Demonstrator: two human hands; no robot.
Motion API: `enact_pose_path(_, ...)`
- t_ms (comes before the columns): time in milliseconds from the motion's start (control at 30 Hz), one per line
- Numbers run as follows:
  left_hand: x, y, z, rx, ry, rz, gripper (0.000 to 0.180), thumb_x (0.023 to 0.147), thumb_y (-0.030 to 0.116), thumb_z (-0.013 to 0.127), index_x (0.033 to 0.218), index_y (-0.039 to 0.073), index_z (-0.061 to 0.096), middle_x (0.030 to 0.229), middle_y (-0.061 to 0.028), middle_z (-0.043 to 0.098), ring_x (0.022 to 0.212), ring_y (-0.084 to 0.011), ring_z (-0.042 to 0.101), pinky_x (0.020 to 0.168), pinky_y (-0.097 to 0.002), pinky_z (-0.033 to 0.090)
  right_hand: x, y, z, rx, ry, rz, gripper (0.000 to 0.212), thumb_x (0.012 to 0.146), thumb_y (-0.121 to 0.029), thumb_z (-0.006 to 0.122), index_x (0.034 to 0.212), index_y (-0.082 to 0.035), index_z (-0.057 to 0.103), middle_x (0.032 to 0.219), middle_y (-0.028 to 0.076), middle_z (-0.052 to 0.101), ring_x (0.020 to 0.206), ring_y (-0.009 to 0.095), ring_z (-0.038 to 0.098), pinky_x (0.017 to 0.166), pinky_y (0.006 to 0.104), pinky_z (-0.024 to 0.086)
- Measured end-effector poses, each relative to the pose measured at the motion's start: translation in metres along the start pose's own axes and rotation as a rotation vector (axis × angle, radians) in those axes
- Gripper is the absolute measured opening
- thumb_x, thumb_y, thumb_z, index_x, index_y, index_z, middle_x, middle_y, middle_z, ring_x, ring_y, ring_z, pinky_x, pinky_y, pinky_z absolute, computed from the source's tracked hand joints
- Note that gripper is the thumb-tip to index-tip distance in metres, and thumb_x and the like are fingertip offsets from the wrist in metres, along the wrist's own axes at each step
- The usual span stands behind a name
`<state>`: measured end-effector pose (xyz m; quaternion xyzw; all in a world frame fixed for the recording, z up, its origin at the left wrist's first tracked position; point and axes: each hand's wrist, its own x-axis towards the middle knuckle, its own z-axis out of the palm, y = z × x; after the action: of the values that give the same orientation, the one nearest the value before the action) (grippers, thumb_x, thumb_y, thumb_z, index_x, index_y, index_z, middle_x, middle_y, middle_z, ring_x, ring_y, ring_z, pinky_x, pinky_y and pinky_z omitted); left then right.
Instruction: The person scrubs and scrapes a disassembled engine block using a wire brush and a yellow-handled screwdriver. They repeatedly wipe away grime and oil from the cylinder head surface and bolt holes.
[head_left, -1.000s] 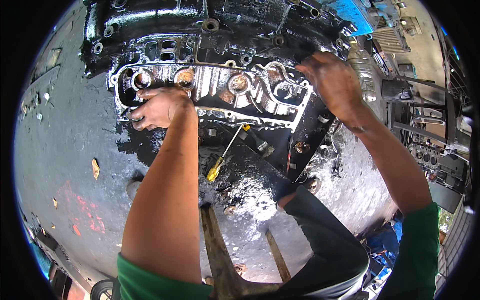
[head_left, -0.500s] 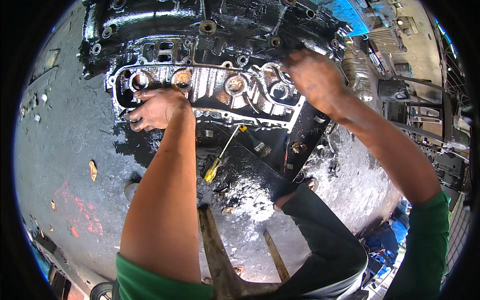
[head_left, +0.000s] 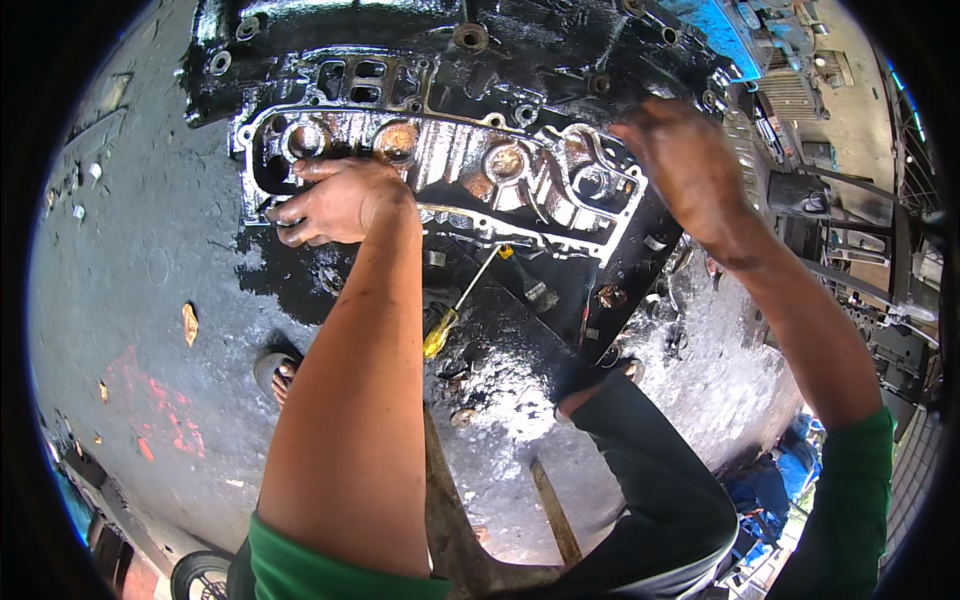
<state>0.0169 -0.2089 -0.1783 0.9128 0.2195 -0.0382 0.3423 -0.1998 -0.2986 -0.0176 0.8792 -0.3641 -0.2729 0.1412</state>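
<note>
A black, oil-wet engine block (head_left: 440, 215) lies on the floor in front of me, its open side cavity framed by a pale, shiny metal rim. At the left end, my left hand (head_left: 345, 202) is closed over the near rim, thumb inside the cavity and fingers outside it. Beyond the cavity's right end is my right hand (head_left: 692, 165), curled and blurred by motion. Whatever its fingers hold, if anything, is hidden. A screwdriver (head_left: 440, 332) with a yellow handle lies on the near side of the block, beside a dark paintbrush (head_left: 541, 295).
The concrete floor (head_left: 140, 250) is dark with oil around the block. Near my legs are wooden stool legs (head_left: 555, 515). A sandalled foot (head_left: 280, 375) rests at the left. Metal parts and a blue object (head_left: 715, 35) stand at the far right.
The view has shifted, so the block appears farther right. My left hand keeps its place on the rim. My right hand has moved slightly right against the block.
</note>
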Motion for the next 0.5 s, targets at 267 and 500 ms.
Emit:
enact_pose_path(267, 0.001, -0.004, 0.004, -0.073, -0.013, -0.008, 0.061, 0.1, 0.042, 0.043, 0.133, -0.008, 0.03, 0.136, -0.0319, 0.031, 0.116, -0.0484, 0.053, 0.095, -0.0577, 0.051, 0.006, 0.002, 0.023, -0.199, 0.242, -0.169, 0.02, 0.098, -0.026, 0.053, 0.1, -0.01, 0.066, 0.085, 0.002, 0.066, 0.069, 0.013, 0.064, 0.059, 0.0254, 0.055)
enact_pose_path(500, 0.0, -0.003, 0.002, -0.038, -0.027, -0.028, 0.065, 0.101, 0.044, 0.043, 0.137, -0.007, 0.028, 0.135, -0.0313, 0.032, 0.117, -0.0471, 0.052, 0.095, -0.0585, 0.05, 0.01, 0.004, 0.047, 0.808, 0.448, -0.096, 0.028, 0.102, -0.033, 0.052, 0.1, -0.01, 0.069, 0.088, 0.003, 0.068, 0.066, 0.014, 0.065, 0.054, 0.0263, 0.054)
